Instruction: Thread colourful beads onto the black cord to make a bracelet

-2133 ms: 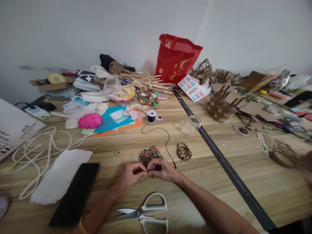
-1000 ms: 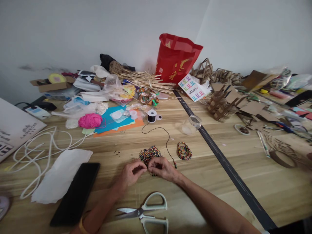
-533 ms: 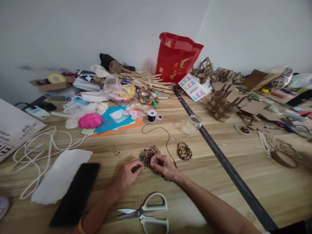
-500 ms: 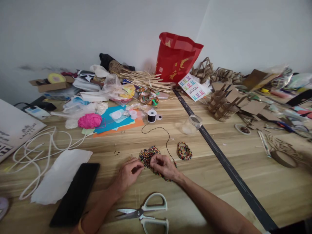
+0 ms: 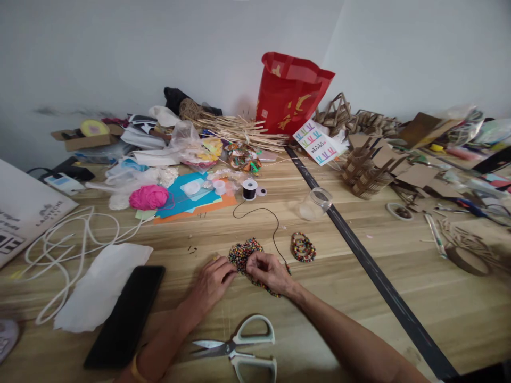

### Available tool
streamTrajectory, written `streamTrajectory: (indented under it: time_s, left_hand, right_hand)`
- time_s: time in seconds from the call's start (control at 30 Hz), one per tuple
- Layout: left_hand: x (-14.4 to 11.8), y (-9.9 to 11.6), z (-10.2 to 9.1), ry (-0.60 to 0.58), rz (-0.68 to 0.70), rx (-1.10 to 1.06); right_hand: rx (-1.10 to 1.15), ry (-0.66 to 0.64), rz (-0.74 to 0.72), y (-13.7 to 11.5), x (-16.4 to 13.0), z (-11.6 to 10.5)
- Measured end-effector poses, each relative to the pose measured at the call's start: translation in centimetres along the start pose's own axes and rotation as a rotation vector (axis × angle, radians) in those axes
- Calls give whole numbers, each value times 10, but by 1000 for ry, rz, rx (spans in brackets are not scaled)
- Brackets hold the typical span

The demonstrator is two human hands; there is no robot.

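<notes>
A: What has changed across the wooden table [image 5: 359, 298] in the last couple of seconds?

B: Little on the large scale. The red shopping bag [image 5: 290, 96] at upper centre, the black phone [image 5: 126, 315] at lower left and the scissors [image 5: 239, 348] at the bottom edge all sit as before. The change is at the hands. Two seconds ago both met just below the pile of coloured beads [image 5: 243, 252]; now they have crept up to it.

A: How do the hands stand?

B: The left hand [image 5: 212, 284] has its fingertips pressed into the pile's lower left edge, fingers together; whether a bead is pinched I cannot tell. The right hand [image 5: 270, 273] is curled shut on a beaded strand [image 5: 268, 290], which now trails out beneath its palm. The black cord [image 5: 271, 229] runs from that hand up to the spool [image 5: 249, 189].

A: Meaning?

B: My guess: another bead is being fetched for the strand.

A: Any writing?

B: The board [image 5: 24, 213] at the left edge reads roughly "LAOYECHE". The white card [image 5: 316, 142] by the bag has rows of coloured marks and small print I cannot make out. The bag's gold characters are too creased to read.
</notes>
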State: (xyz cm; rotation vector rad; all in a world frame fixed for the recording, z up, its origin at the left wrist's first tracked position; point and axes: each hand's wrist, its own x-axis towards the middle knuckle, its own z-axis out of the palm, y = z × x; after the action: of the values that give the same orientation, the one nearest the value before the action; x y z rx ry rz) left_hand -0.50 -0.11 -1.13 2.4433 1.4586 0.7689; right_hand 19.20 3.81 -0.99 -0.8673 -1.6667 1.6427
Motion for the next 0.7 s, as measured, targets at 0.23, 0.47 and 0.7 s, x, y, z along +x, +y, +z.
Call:
streamTrajectory:
  time_s: [0.23, 0.47, 0.7]
  left_hand:
    - [0, 1, 1, 37, -18, -51]
    - [0, 2, 1, -8, -16, -54]
    - [2, 5, 1, 2, 24, -8]
  right_hand:
    - [10, -11, 7, -2, 0, 0]
    - [7, -10, 10, -2, 0, 0]
    - [-16, -3, 1, -2, 1, 1]
